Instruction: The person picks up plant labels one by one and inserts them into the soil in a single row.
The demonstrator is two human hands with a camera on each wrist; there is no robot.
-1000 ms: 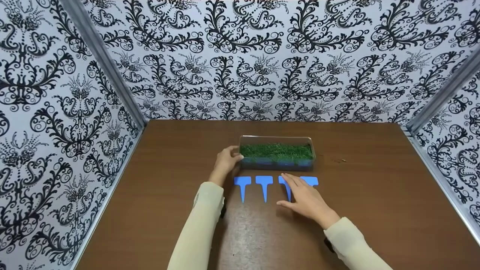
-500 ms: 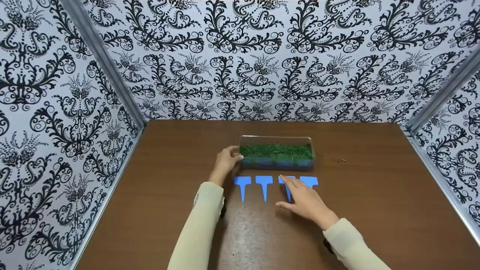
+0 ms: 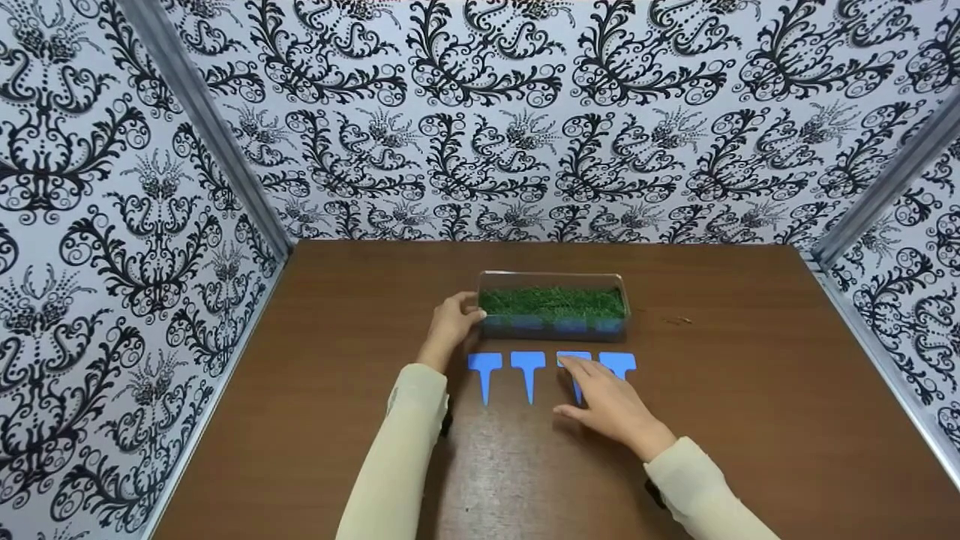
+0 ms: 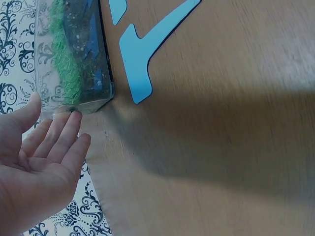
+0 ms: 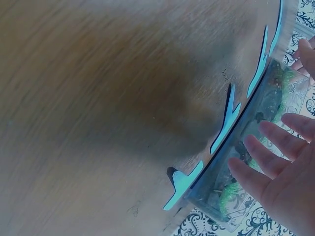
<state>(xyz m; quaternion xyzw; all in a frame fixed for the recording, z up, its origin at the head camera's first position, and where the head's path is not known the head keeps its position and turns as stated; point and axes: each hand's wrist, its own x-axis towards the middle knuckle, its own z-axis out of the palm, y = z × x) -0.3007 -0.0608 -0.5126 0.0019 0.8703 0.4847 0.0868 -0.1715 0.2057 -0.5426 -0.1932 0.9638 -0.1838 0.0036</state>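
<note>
A clear rectangular plastic box [image 3: 540, 280] holding green artificial grass [image 3: 555, 301] stands on the table. My left hand [image 3: 451, 322] touches the box's left end; in the left wrist view its fingers [image 4: 61, 140] are extended against that end. Several blue T-shaped plant labels lie in a row before the box, stems toward me. The leftmost label [image 3: 485, 362] and the one beside it [image 3: 528, 360] are fully visible. My right hand [image 3: 611, 401] is over the two right-hand labels and partly covers them. In the right wrist view its fingers [image 5: 278, 142] are spread and hold nothing.
The brown wooden table [image 3: 360, 300] reaches back to a patterned black-and-white wall [image 3: 525, 150]. Metal posts [image 3: 202, 112] mark the corners. A few small brown bits [image 3: 679, 321] lie to the right of the box.
My right hand has drawn back slightly toward me, exposing more of the third label's head. The left hand, box and labels have stayed in place.
</note>
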